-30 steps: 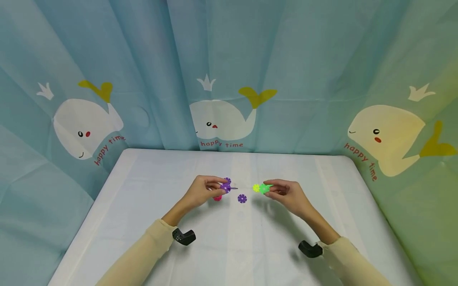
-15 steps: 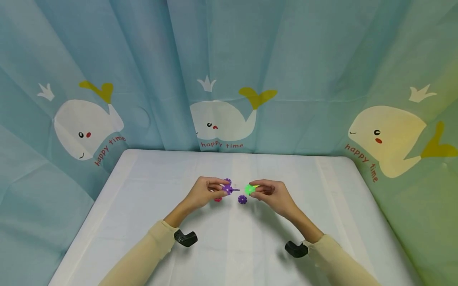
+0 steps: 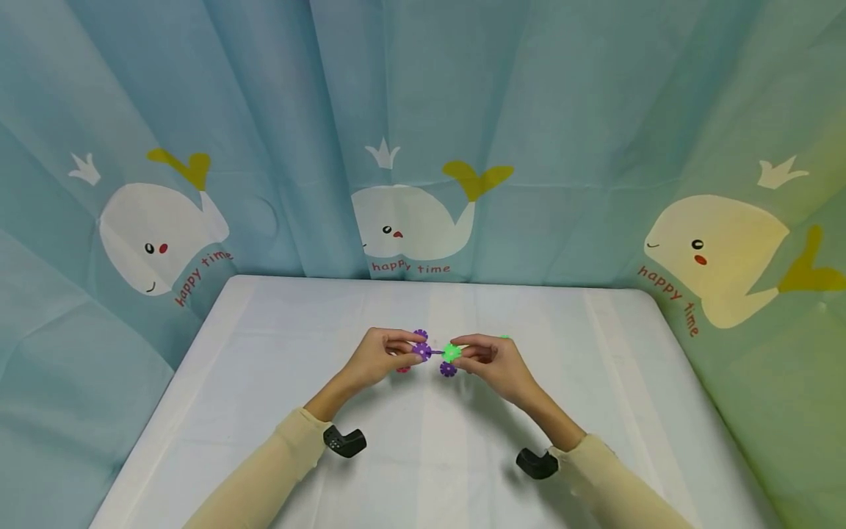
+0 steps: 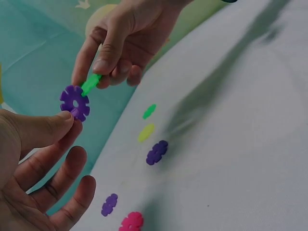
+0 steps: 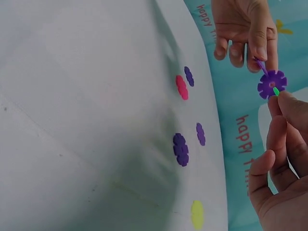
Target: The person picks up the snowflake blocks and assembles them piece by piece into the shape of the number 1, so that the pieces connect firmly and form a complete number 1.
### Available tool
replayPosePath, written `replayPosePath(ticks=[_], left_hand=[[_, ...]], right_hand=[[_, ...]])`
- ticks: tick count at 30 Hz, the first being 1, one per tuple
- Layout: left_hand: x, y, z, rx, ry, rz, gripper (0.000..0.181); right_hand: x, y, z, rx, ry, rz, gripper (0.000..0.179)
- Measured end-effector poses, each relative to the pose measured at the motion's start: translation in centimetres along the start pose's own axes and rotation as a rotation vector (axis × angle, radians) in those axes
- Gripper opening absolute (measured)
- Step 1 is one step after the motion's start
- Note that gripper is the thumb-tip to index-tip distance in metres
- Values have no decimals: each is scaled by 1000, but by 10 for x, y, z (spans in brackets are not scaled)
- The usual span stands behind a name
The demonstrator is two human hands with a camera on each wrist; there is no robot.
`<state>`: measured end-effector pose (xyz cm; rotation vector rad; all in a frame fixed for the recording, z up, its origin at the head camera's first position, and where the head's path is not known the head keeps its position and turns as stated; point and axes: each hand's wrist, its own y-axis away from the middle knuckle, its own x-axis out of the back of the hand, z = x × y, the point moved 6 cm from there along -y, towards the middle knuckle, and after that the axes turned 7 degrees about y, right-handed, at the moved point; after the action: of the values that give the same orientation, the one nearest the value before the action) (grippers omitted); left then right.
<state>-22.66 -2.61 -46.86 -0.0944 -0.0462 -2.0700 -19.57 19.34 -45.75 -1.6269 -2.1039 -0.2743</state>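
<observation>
Between thumb and forefinger, my left hand [image 3: 380,360] pinches a purple snowflake disc [image 3: 421,353], a flat notched plastic piece. A second purple disc [image 4: 69,98] is slotted crosswise onto it and points toward the other hand. My right hand [image 3: 502,367] pinches a green snowflake disc [image 3: 452,353]. The green disc's edge meets the notched rim of the second purple disc in both wrist views. Both hands hold the pieces above the table, and fingertips cover part of the held discs.
On the white table [image 3: 423,455] lie several loose discs: a dark purple one [image 4: 157,152], a pink one [image 4: 131,222], a yellow one [image 4: 146,133], a green one [image 4: 149,111] and further purple ones [image 5: 189,76]. A blue whale-print curtain [image 3: 568,110] surrounds the table.
My right hand has moved left with the green disc, closing the gap until it meets the purple pieces. The left hand has shifted only slightly.
</observation>
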Motion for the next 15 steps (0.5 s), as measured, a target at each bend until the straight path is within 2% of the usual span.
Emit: replayPosePath(ticks=[4,15], left_hand=[[-1,-1,-2,-4,21,5,29],[-4,0,-6,-34,-17,71,25]], right_hand=[[-2,0,3,-22,-16,-6,31],[-10,0,3,-20,-1,5,28]])
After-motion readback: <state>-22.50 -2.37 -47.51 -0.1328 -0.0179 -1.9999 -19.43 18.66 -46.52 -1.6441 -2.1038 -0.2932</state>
